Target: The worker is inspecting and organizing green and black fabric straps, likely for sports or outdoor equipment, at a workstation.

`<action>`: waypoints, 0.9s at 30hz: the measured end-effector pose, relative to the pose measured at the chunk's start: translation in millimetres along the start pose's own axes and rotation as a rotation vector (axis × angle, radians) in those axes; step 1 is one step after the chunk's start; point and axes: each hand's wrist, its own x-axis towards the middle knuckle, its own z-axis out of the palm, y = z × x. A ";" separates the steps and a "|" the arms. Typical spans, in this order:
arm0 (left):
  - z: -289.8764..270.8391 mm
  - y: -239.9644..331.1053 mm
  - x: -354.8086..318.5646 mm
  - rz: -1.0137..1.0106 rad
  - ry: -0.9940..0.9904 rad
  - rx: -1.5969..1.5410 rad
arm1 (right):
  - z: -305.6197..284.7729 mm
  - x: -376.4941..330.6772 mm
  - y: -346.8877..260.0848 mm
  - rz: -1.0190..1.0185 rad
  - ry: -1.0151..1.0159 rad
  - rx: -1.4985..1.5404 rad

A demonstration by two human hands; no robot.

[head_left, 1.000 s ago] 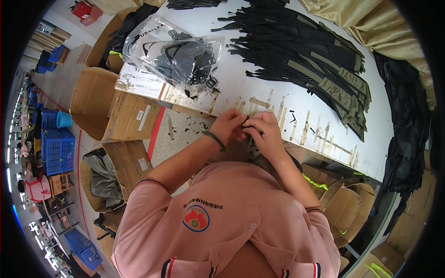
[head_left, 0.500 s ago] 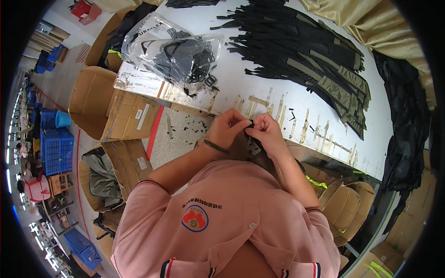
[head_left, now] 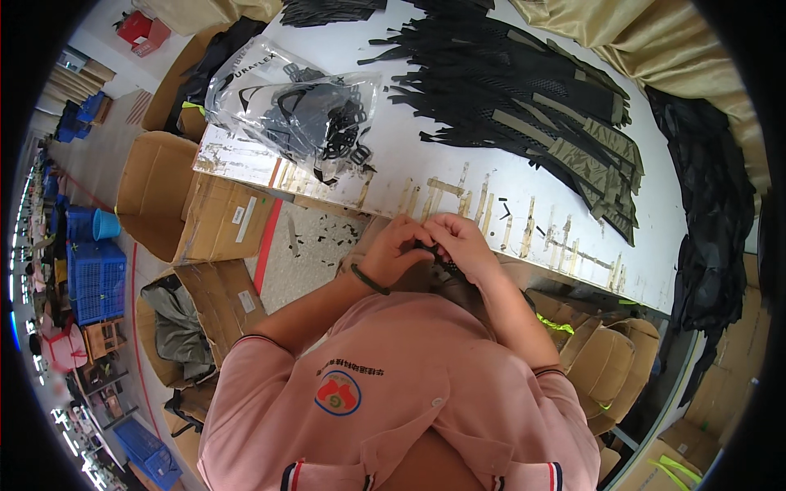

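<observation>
Close together at the table's near edge, my left hand (head_left: 395, 252) and my right hand (head_left: 463, 245) both pinch a small black strap piece (head_left: 443, 263). Its end lies between my fingertips, and the rest hangs below, partly hidden by my right hand. I cannot make out whether a buckle is on it. Beyond my left hand lies a clear plastic bag (head_left: 277, 92) with several black plastic buckles (head_left: 347, 131) at its open end. Farther right is a fanned stack of black mesh and olive fabric pieces (head_left: 524, 106) with strap ends pointing left.
The white table (head_left: 393, 176) has worn tape strips along its near edge and a few small black scraps. Cardboard boxes (head_left: 221, 217) stand at the left, with another box (head_left: 610, 360) at the right. Black fabric (head_left: 708, 188) hangs off the right side. Scraps dot the floor.
Both hands have moved slightly down toward me, with the strap piece still between them. My right fingers have shifted left, over the piece. The view has shifted a little.
</observation>
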 end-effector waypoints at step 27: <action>-14.5 -53.6 93.3 -0.594 0.318 -1.130 | -99.5 -96.4 9.4 -0.810 0.515 -1.368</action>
